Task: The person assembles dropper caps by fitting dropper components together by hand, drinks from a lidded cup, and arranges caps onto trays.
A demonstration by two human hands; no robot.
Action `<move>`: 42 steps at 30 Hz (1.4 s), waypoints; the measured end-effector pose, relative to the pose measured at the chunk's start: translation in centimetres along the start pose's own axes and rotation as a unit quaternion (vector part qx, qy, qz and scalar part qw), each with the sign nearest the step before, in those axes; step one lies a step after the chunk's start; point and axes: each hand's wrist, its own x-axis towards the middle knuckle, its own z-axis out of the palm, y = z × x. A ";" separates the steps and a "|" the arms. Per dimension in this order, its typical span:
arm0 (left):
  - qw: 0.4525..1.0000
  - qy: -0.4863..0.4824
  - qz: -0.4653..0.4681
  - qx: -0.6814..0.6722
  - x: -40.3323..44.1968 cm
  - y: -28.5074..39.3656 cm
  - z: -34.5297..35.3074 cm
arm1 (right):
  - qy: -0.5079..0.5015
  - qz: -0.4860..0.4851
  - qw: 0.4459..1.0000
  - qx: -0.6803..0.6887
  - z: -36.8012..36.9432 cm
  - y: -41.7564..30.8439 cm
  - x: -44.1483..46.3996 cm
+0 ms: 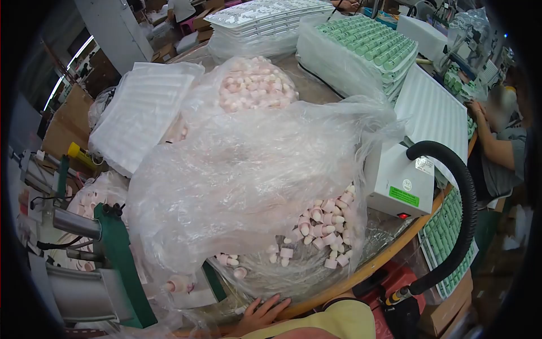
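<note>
One hand shows at the bottom centre, my left hand [263,315], lying on the table's wooden edge [361,274] with fingers spread and nothing in it. Just above it, a large clear plastic bag [226,169] spreads over the table. Small pink and white pieces [319,229] lie loose at the bag's lower right, and a few more sit near its lower left. A second bagged heap of such pieces [257,85] is behind. My right hand is not in view; a yellow sleeve [339,321] shows at the bottom.
A white box [398,178] with a black hose [466,209] stands at right. A green and metal machine [121,265] is at lower left. Behind are stacked white trays [265,25] and trays of green pieces [372,42]. A co-worker [499,152] sits far right.
</note>
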 end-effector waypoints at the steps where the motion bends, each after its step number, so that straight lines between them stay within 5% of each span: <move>1: 0.997 -0.024 0.018 0.069 -0.1 -0.1 -0.4 | -0.001 -0.001 1.000 0.000 0.2 0.0 0.1; 3: 0.989 -0.048 0.036 0.135 -0.2 -0.3 0.0 | -0.003 0.001 1.000 -0.001 0.5 0.2 0.2; 5: 0.997 0.003 0.007 0.081 -0.8 -0.4 1.4 | -0.001 0.001 1.000 0.001 0.8 0.2 0.4; 9: 0.998 -0.039 -0.020 0.044 -0.3 0.0 0.0 | -0.003 0.000 1.000 0.005 1.4 0.7 0.6; 15: 0.999 0.002 0.043 0.024 0.1 0.3 -1.2 | 0.005 -0.012 1.000 0.019 1.5 1.0 0.5; 17: 0.995 -0.096 0.037 -0.005 0.0 -0.4 -1.1 | 0.010 -0.023 0.999 0.027 1.4 1.0 0.2; 22: 0.998 -0.035 0.057 0.006 0.5 0.5 -2.5 | 0.042 -0.078 0.994 0.068 -0.6 2.2 -2.4; 31: 0.987 0.123 0.102 -0.028 -0.9 1.2 -2.5 | 0.074 -0.277 0.942 0.177 -7.8 10.2 -13.8; 35: 0.980 0.158 0.120 -0.034 -1.4 1.0 -2.0 | -0.053 -0.182 0.959 0.209 -15.8 10.6 -23.5; 42: 0.970 0.193 0.148 -0.022 -2.6 1.3 -1.9 | -0.067 -0.263 0.935 0.230 -26.8 10.2 -36.0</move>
